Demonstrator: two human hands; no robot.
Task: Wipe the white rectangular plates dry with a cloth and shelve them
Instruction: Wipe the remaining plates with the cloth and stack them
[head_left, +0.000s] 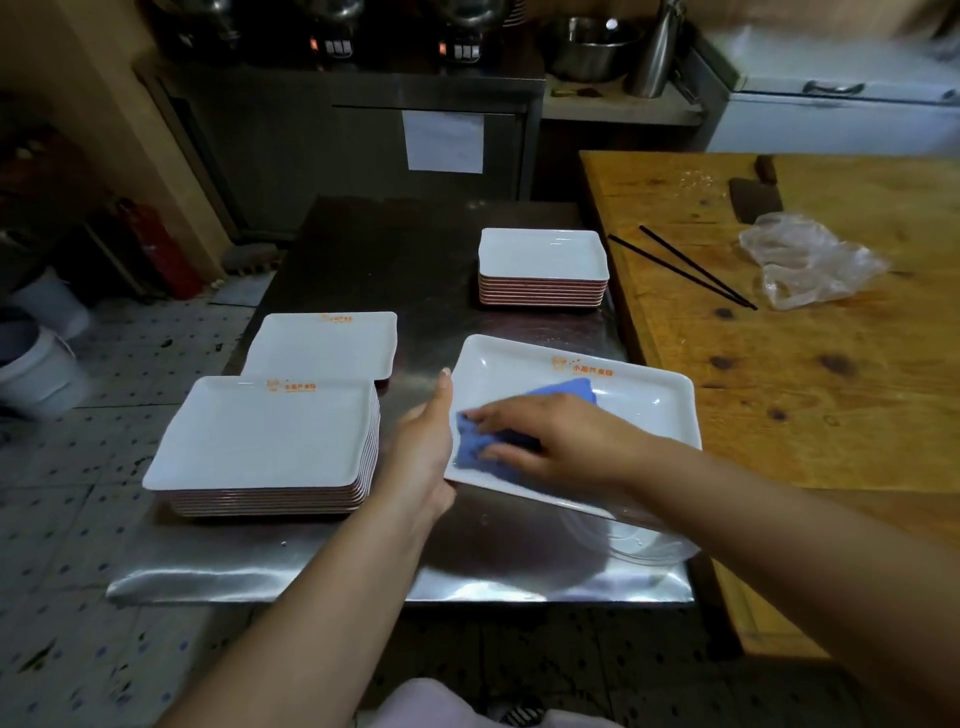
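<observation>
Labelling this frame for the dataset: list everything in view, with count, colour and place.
white rectangular plate being wiped: 1, white with orange logo, front right of the steel table
blue cloth: 1, blue, on that plate under the right hand
stacks of white rectangular plates: 3, white; near left, behind it, far right
stainless steel table: 1, grey, centre
wooden table: 1, brown, right
black chopsticks: 2, on the wooden table
clear plastic bag: 1, beside the chopsticks
cleaver: 1, dark, far end of the wooden table
hands: left hand holds the plate's left edge; right hand presses the cloth
</observation>
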